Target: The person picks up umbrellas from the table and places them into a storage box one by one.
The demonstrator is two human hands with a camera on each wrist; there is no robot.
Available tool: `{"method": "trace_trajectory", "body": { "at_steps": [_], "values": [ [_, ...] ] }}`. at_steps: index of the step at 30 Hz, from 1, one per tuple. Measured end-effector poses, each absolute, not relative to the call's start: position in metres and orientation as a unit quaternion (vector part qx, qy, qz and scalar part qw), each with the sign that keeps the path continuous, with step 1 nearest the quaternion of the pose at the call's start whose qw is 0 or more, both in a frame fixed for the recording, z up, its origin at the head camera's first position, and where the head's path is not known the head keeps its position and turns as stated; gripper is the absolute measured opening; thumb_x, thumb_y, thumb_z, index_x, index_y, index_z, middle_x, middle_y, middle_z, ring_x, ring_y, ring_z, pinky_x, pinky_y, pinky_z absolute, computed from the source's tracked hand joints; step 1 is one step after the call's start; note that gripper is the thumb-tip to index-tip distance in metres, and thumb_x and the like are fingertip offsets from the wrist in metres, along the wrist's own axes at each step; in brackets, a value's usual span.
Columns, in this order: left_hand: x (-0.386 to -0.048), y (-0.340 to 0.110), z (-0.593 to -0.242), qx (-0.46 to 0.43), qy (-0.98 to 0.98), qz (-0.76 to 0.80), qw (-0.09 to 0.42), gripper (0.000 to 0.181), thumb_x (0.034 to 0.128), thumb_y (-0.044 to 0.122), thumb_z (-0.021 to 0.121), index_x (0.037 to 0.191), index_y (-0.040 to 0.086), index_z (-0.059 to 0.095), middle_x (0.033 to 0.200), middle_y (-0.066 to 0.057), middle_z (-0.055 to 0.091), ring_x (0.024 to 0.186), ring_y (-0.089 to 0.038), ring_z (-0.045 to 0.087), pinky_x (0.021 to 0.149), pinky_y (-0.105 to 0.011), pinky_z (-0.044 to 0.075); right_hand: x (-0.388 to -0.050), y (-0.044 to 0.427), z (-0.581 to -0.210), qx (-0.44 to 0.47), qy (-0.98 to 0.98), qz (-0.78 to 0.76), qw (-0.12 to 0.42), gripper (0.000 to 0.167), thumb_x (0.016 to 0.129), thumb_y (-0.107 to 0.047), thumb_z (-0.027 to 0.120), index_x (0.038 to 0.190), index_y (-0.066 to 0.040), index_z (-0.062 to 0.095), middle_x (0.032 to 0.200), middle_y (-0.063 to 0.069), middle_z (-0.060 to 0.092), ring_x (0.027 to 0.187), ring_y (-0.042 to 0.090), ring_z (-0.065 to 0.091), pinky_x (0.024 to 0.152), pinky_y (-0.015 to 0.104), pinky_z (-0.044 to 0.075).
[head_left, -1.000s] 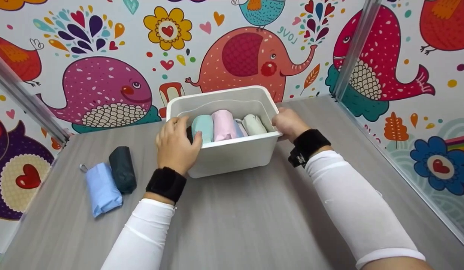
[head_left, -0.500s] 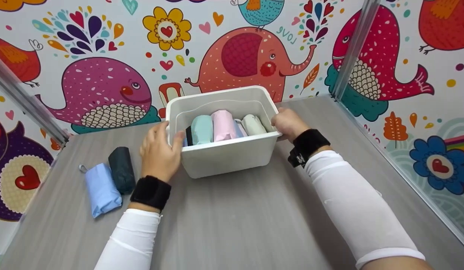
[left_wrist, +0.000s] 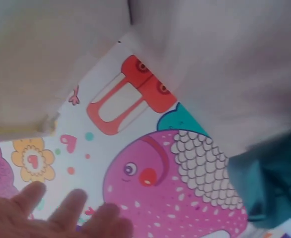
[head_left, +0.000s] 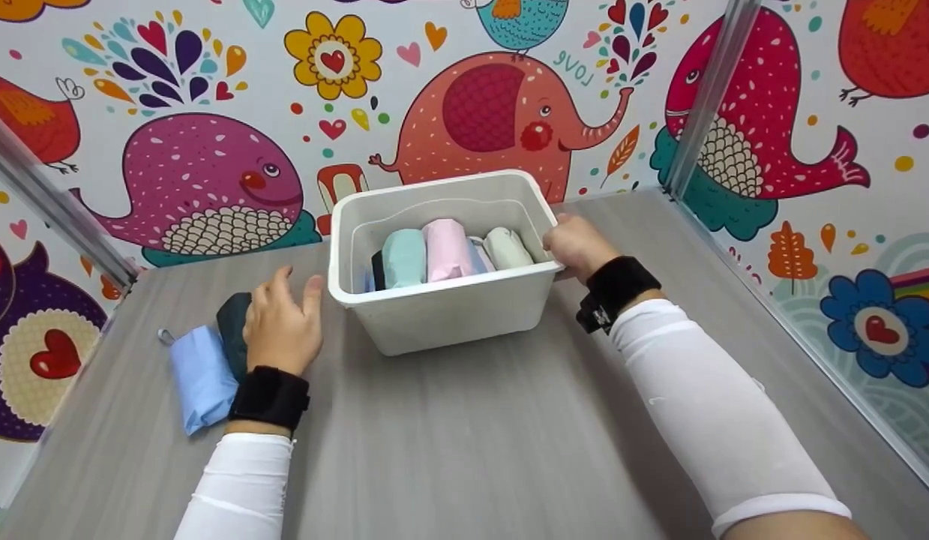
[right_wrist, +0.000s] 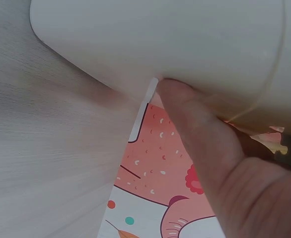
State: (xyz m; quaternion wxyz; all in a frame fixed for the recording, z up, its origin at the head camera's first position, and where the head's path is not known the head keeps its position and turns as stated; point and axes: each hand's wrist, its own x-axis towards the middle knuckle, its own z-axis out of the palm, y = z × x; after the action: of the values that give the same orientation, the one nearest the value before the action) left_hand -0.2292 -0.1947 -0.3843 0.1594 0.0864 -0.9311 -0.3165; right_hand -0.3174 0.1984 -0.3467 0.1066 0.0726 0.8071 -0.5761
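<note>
A white plastic bin (head_left: 453, 315) stands on the table, holding several rolled fabric bundles: a mint one (head_left: 405, 259), a pink one (head_left: 448, 250) and a pale grey-green one (head_left: 507, 250) among them. The right hand (head_left: 580, 247) grips the bin's right rim; in the right wrist view its thumb (right_wrist: 200, 124) lies along the bin's outer wall. Left of the bin, the left hand (head_left: 284, 326) holds nothing, fingers extended. It partly covers a dark green bundle (head_left: 233, 330), also visible in the left wrist view as green fabric (left_wrist: 272, 183). Beside that lies a light blue bundle (head_left: 202, 379) with a small loop.
The bin is near the back wall (head_left: 344, 142), which is printed with cartoon animals. Metal strips (head_left: 704, 105) run along the wall corners. The grey wood-grain table (head_left: 464, 442) extends in front of the bin.
The left hand has let go of the bin's left side and moved left and down toward the dark green bundle. The right hand and the bin stay practically still.
</note>
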Motion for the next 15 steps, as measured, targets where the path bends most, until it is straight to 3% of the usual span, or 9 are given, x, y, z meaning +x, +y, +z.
{"method": "trace_trajectory", "body": {
  "at_steps": [8,15],
  "values": [
    [-0.231,-0.210,-0.395,0.151,-0.938,-0.302,0.083,0.087,0.1050,0.070,0.033,0.166,0.008,0.025,0.165,-0.034,0.027,0.152,-0.057,0.027,0.119,-0.073,0.022,-0.317,0.198,-0.346,0.076,0.807,-0.577,0.105,0.055,0.089,0.003,0.043,0.144,0.004,0.045,0.145,0.023,0.049,0.133,0.045,0.053,0.090,0.057,0.059],
    [-0.230,-0.216,-0.404,0.174,-0.942,-0.283,0.049,0.089,0.1036,0.072,0.032,0.165,0.008,0.027,0.164,-0.037,0.023,0.152,-0.060,0.021,0.118,-0.076,0.020,-0.317,0.197,-0.346,0.080,0.799,-0.586,0.111,0.057,0.090,0.002,0.043,0.147,0.003,0.045,0.150,0.024,0.047,0.133,0.043,0.053,0.095,0.059,0.058]
  ]
}}
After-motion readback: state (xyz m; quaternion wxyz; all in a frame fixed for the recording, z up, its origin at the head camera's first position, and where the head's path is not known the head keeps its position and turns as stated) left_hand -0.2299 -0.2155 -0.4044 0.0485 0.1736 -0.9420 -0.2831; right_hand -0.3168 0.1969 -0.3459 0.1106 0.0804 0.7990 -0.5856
